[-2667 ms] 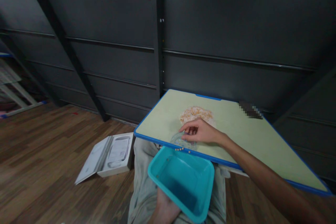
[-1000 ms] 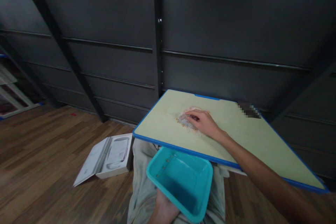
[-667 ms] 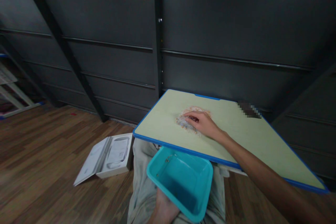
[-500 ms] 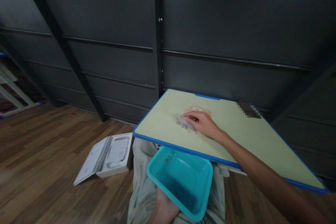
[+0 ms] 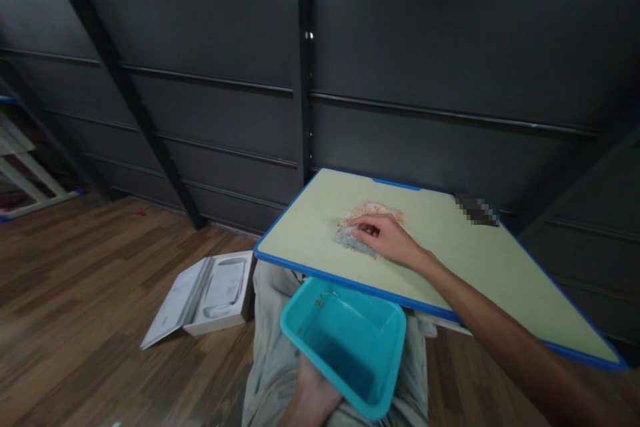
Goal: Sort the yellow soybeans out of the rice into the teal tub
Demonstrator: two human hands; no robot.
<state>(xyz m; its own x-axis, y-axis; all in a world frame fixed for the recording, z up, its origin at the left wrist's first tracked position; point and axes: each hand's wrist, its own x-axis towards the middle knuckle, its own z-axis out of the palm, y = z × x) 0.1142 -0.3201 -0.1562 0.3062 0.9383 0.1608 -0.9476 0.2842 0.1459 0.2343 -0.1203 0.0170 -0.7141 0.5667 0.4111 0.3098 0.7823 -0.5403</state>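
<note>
On the pale yellow tabletop [image 5: 450,260], my right hand [image 5: 385,235] rests with bent fingers on a pale, crumpled sheet [image 5: 347,237]. Whether that sheet is cloth, paper or thin plastic cannot be made out. Small orange-brown crumbs [image 5: 387,210] lie in a whitish patch around the fingertips. Below the table's front edge is a teal plastic basin [image 5: 350,327], tilted over my lap. My left hand [image 5: 317,390] supports it from underneath, its fingers hidden by the basin. A few crumbs cling to the basin's inner wall.
An open white box [image 5: 220,290] with a moulded insert lies on the wooden floor [image 5: 75,280] at left. A pixelated dark object [image 5: 477,209] sits at the table's far right edge. Dark panelled wall [image 5: 210,113] stands close behind the table.
My right hand has shifted very slightly, and the pale sheet under its fingers shows a little more towards the front left. The basin and my left hand stay almost where they were.
</note>
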